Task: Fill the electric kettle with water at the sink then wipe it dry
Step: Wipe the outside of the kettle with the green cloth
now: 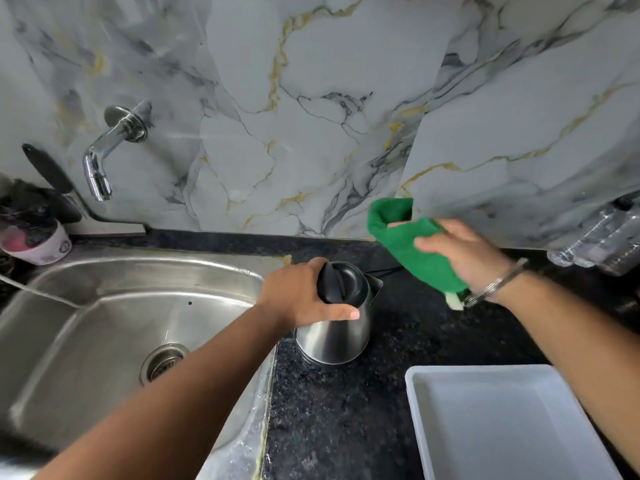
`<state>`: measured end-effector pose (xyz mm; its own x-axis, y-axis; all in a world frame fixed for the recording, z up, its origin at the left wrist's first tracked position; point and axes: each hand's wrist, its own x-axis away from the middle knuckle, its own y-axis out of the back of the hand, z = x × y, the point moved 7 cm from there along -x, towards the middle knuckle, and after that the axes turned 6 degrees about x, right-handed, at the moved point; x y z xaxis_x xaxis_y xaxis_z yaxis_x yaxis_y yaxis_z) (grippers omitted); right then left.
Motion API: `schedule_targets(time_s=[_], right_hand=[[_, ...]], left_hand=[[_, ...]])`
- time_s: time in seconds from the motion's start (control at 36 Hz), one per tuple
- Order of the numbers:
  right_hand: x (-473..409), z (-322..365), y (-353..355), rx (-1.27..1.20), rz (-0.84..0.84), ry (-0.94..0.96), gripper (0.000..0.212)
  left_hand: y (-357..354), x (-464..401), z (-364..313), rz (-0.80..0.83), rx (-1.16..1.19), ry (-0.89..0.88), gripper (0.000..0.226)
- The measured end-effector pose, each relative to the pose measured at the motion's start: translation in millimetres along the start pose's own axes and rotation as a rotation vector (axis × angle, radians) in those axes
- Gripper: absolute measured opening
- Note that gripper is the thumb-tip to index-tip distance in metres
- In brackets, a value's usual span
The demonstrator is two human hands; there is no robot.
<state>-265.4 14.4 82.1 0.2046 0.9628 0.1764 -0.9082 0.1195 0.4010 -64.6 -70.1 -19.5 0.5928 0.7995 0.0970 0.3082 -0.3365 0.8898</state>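
Head view:

- Kettle [334, 317]: steel body, black lid closed; stood upright on the dark counter [346, 427], just beside the right rim of the sink [104, 306], outside the basin.
- Left hand [298, 296]: closed around the kettle's handle at the top, thumb laid across the upper body; the kettle is steadied by it.
- Right hand [464, 254]: closed on a folded green cloth [408, 244], held in the air above the counter, up and to the right of the kettle; the cloth is not yet touching the steel.
- Tap [104, 157]: mounted on the marble wall above the sink; no water is seen running.
- White tray [415, 393]: set on the counter, near the kettle, toward the viewer's right.
- Cup [41, 244]: placed at the sink's far left corner.
- Plastic bottles [595, 237]: lying at the far right edge.
- Progress: filling is judged finished, since the kettle is closed and away from the tap, though the water level cannot be seen. Wiping is judged about to begin; the whole drying step is left.
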Motion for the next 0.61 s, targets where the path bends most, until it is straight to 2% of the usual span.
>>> schedule_targets(time_s=[0.08, 0.14, 0.19, 0.22, 0.31, 0.42, 0.44, 0.5, 0.61], right_hand=[[4.7, -15.8, -75.4, 0.551, 0.241, 0.163, 0.047], [3.6, -28.7, -109.5, 0.863, 0.297, 0.278, 0.066], [-8.7, -30.6, -115.7, 0.928, 0.264, 0.317, 0.069], [-20.5, -30.2, -111.9, 0.931, 0.243, 0.272, 0.068], [-64.9, -31.2, -81.8, 0.808, 0.179, 0.026, 0.048], [-96.5, -44.3, -44.1, 0.283, 0.162, -0.133, 0.019], [-101.0, -50.2, -34.8, 0.140, 0.144, -0.160, 0.020], [-111.2, -65.8, -23.8, -0.033, 0.136, -0.223, 0.040], [-119.5, -94.8, -55.6, -0.100, 0.359, -0.375, 0.032]], left_hand=[[0.5, -1.2, -0.8, -0.027, -0.033, -0.019, 0.110], [0.9, -0.5, -1.5, -0.048, -0.038, -0.028, 0.099], [0.9, -0.5, -1.0, -0.066, -0.036, -0.030, 0.096], [0.8, -0.7, -1.1, -0.066, -0.035, -0.033, 0.100], [-0.7, -2.1, -0.9, -0.045, -0.049, -0.036, 0.120], [-1.2, -0.8, -1.8, -0.028, -0.077, -0.022, 0.133], [-1.1, -0.9, -1.3, -0.032, -0.085, -0.019, 0.136], [-2.0, -2.6, 1.5, -0.049, -0.100, -0.015, 0.136], [-3.4, -5.6, 2.3, -0.063, -0.091, -0.028, 0.113]])
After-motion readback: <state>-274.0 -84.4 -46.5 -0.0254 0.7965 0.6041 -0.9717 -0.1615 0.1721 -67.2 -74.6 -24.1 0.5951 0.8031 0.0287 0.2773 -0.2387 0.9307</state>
